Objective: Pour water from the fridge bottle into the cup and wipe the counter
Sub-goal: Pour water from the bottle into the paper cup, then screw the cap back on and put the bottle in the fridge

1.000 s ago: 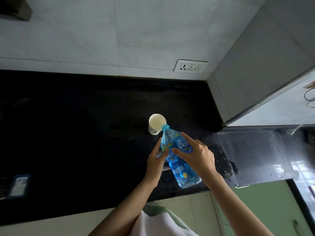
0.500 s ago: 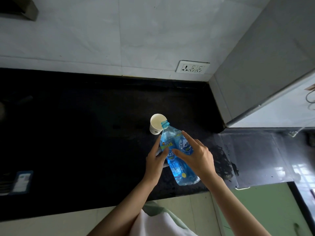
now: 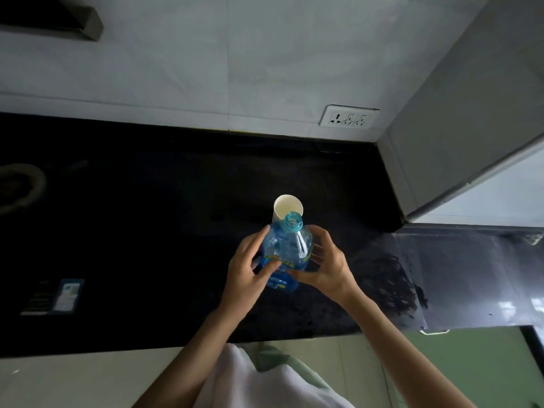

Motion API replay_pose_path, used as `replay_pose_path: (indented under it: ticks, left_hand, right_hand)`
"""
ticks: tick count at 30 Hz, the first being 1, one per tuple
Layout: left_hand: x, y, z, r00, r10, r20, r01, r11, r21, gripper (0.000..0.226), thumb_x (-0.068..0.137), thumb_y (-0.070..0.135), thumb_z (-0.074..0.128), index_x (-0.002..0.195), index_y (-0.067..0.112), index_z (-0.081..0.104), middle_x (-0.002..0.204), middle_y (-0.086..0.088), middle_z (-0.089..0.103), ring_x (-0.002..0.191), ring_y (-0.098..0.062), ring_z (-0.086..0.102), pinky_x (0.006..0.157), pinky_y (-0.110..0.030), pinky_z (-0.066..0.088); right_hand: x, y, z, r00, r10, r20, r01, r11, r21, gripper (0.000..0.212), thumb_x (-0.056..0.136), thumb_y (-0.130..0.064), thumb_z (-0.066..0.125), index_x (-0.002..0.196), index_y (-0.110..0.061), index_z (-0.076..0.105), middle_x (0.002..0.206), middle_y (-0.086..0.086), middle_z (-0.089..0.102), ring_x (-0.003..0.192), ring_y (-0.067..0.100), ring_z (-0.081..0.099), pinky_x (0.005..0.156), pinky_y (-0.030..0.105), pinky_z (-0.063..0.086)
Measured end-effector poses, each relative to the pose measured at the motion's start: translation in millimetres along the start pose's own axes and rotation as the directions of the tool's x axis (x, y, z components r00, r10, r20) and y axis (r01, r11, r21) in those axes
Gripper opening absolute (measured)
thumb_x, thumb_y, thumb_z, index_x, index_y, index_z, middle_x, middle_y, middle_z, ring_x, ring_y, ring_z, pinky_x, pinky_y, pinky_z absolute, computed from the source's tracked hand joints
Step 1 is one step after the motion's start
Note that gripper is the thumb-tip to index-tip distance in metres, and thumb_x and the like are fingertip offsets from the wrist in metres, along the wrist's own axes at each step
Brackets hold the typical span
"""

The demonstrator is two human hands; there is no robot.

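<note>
- I see the blue bottle (image 3: 287, 251) uncapped, clear, its open mouth just in front of the white cup (image 3: 287, 208) on the black counter (image 3: 147, 231).
- My left hand (image 3: 250, 272) and right hand (image 3: 326, 267) curl their spread fingers around the bottle's sides.
- Both forearms reach in from below.

Blue bottle (image 3: 287, 254), white cup (image 3: 287, 207), black speckled counter (image 3: 147, 231).

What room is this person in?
Probably a kitchen: a black stone counter under a tiled wall with a power socket, and a paper cup beside a water bottle.
</note>
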State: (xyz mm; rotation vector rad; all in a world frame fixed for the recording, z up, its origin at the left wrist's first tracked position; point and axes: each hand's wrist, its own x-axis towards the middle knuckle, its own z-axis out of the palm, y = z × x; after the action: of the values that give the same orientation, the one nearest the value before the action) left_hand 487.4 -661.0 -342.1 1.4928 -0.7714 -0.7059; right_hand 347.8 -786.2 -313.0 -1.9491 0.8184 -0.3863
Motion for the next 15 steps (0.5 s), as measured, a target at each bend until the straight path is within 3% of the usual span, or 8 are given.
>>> replay_pose_path:
  ticks: [4,8,15]
  left_hand:
    - [-0.5,-4.9,-22.7,1.000,0.006,-0.012,-0.006,0.999,0.041,0.067,0.077,0.014,0.077,0.133,0.036,0.048,0.131,0.008,0.048,0.126,-0.015,0.051,0.093,-0.035,0.054]
    - [0.2,-6.4,-35.3,1.000,-0.002,0.002,0.001,0.998,0.063,0.076,0.073,0.003,0.079,0.133,0.039,0.048,0.131,0.007,0.046,0.126,-0.016,0.051,0.090,-0.036,0.056]
    - [8.5,-3.1,-38.7,0.997,0.022,0.077,-0.031,0.993,0.116,0.079,0.073,0.004,0.080,0.137,0.037,0.047,0.138,0.008,0.046,0.130,-0.011,0.046,0.090,-0.032,0.055]
  right_hand:
    - [11.2,-1.2,14.9,0.998,-0.004,0.066,0.002,1.000,0.020,0.085,0.061,-0.004,0.087,0.123,-0.037,0.039,0.120,-0.015,0.057,0.109,0.002,0.060,0.089,0.017,0.050]
    - [16.9,2.4,23.2,0.994,-0.010,0.106,0.007,1.000,0.027,0.087,0.061,-0.003,0.086,0.123,-0.041,0.038,0.121,-0.017,0.056,0.114,0.002,0.057,0.096,0.021,0.048]
    - [17.1,7.5,24.9,0.995,-0.017,0.102,0.008,0.997,0.083,0.086,0.066,-0.004,0.084,0.131,-0.036,0.038,0.124,-0.027,0.055,0.122,0.005,0.053,0.101,0.026,0.046]
